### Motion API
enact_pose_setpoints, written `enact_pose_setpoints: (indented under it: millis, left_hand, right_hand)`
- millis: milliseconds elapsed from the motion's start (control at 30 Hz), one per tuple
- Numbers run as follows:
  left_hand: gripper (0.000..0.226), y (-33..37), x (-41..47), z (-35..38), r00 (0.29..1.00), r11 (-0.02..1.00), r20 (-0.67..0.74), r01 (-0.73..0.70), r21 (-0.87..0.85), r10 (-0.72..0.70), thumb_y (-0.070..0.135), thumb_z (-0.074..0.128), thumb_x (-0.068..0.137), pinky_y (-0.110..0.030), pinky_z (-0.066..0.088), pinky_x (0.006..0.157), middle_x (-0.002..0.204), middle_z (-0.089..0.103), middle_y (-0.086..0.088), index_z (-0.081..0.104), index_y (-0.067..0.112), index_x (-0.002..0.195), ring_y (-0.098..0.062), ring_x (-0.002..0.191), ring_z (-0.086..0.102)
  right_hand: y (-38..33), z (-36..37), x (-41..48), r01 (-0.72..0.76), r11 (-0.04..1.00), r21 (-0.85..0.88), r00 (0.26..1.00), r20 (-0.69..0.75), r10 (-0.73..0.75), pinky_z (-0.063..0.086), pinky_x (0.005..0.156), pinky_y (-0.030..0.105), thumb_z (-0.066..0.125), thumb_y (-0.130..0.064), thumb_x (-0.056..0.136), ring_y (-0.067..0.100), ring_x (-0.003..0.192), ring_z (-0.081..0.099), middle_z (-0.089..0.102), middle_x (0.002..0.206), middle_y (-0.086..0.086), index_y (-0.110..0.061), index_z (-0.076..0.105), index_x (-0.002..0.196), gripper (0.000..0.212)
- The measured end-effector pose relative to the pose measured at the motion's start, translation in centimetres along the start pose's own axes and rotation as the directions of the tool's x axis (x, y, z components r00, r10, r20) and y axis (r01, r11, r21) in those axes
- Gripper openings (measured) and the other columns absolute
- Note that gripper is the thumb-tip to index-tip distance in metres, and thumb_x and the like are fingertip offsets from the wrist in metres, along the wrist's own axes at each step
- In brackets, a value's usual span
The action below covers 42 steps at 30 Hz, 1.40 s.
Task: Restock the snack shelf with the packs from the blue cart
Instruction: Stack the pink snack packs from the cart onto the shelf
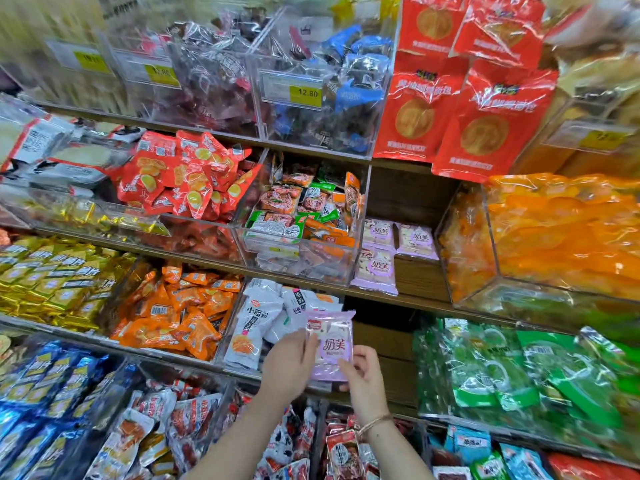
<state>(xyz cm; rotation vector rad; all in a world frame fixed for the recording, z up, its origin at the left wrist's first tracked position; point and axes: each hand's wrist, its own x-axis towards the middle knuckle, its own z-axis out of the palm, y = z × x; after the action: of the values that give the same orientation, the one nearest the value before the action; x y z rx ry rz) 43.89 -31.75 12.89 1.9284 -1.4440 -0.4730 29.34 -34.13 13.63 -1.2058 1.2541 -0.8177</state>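
Observation:
A pale purple snack pack with white and pink print is held upright in front of the shelves, low in the middle of the view. My left hand grips its left edge and my right hand pinches its lower right edge. Up and to the right, three packs of the same purple kind lie on a bare wooden shelf board between two clear bins. The blue cart is out of view.
Clear acrylic bins line the tiers: green and orange packs, red packs, orange packs, white packs, green packs, orange dried fruit. Large red bags hang above the wooden gap.

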Motion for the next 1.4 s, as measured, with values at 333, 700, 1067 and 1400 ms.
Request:
enact_pose_setpoints:
  millis: [333,700,1067,1400]
  left_hand:
    - [0.019,-2.1,0.1,2.2,0.956,0.879,0.062,-0.288,0.38,0.286,0.03,0.046,0.092,-0.026,0.033,0.062,0.074,0.046,0.003,0.05,0.017,0.078,-0.013,0.068,0.038]
    - [0.017,-2.1,-0.1,2.1,0.957,0.874,0.038,-0.278,0.398,0.287,0.034,0.042,0.084,-0.021,0.033,0.058,0.071,0.043,0.008,0.05,0.021,0.076,-0.012,0.065,0.041]
    - [0.014,-2.1,0.0,2.3,0.963,0.877,0.034,-0.258,0.407,0.267,0.035,0.043,0.084,-0.02,0.03,0.058,0.071,0.037,0.011,0.047,0.023,0.077,-0.009,0.064,0.035]
    - [0.015,-2.5,0.0,2.7,0.956,0.88,0.005,-0.272,0.391,0.293,0.035,0.043,0.083,-0.021,0.031,0.057,0.071,0.036,0.01,0.047,0.022,0.077,-0.01,0.064,0.035]
  right_hand:
    - [-2.9,-8.8,3.2,0.131,0.944,0.303,0.909,-0.416,0.007,0.043,0.04,0.021,0.054,-0.005,0.09,0.02,0.064,0.056,0.063,0.087,0.012,-0.02,0.054,0.076,0.02]
    - [-6.4,-10.3,8.8,0.086,0.949,0.303,0.872,-0.484,0.076,0.04,0.104,0.033,0.057,-0.015,0.092,0.025,0.118,0.053,0.046,0.137,0.014,-0.005,0.035,0.141,0.054]
    - [-6.5,-9.5,9.6,0.156,0.427,-0.891,0.88,-0.07,-0.469,0.019,0.117,0.036,0.05,-0.019,0.092,0.026,0.139,0.024,0.032,0.148,0.009,-0.01,0.038,0.139,0.05]
    - [-5.7,-10.3,10.8,0.138,0.232,-0.963,0.907,0.029,-0.421,0.02,0.117,0.035,0.057,-0.026,0.085,0.024,0.137,0.026,0.034,0.147,0.005,-0.015,0.037,0.139,0.058]
